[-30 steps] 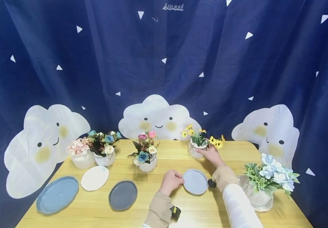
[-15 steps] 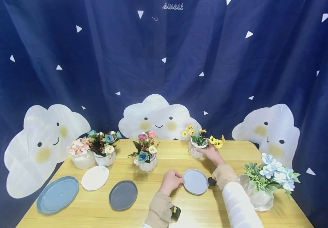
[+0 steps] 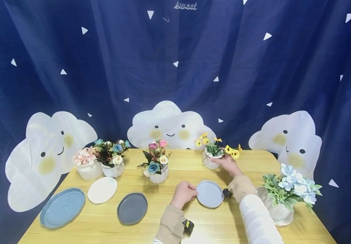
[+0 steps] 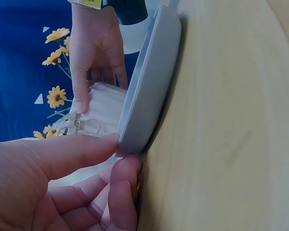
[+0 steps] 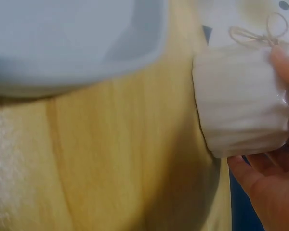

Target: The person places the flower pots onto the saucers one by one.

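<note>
My left hand (image 3: 183, 194) pinches the left rim of a small round light blue-grey plate (image 3: 210, 194), thumb on top and fingers beneath the edge. The left wrist view shows the plate (image 4: 151, 82) lying nearly flat with that edge between thumb and fingers. Farther back, my right hand (image 3: 227, 164) grips a white ribbed flowerpot (image 3: 209, 162) holding yellow daisies (image 3: 232, 152). In the right wrist view the thumb is on one side of the pot (image 5: 241, 98) and the fingers are on the other. Twine tied in a bow (image 5: 265, 36) circles its upper part.
Left on the wooden table (image 3: 175, 230) lie a blue oval plate (image 3: 62, 208), a white plate (image 3: 102, 190) and a dark grey plate (image 3: 132, 208). Pots with pink flowers (image 3: 85, 157), mixed flowers (image 3: 112, 152) and roses (image 3: 156, 159) stand behind. A larger hydrangea pot (image 3: 280, 213) stands right.
</note>
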Available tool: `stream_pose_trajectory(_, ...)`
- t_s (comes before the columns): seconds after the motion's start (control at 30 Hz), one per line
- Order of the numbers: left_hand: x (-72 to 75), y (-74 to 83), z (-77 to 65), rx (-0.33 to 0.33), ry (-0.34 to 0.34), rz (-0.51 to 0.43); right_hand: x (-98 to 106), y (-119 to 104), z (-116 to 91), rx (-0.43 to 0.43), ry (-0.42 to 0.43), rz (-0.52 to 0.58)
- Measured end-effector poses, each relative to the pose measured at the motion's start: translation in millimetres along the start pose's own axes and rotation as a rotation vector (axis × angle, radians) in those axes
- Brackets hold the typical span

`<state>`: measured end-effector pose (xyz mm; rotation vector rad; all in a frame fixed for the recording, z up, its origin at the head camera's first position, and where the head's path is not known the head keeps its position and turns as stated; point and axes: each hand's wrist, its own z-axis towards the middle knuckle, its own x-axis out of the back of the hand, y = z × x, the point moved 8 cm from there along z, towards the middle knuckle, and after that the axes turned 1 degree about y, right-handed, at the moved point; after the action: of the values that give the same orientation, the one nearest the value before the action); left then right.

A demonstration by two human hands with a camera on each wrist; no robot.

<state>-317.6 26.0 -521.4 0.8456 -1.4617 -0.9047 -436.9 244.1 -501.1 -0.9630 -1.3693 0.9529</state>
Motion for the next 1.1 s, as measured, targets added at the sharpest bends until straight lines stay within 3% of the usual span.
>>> stream_pose_trajectory(0.3,0.1,1.4,-1.7,0.000,-0.008,-0.004,5.0,-8.9,-6.7,-0.031,0.031,-0.026)
stream_pose_trajectory(1.1,3.0,5.3,-3.0,-0.019,-0.017,-0.025,12.5,-42.7,-31.7,0.022,0.024,-0.022)
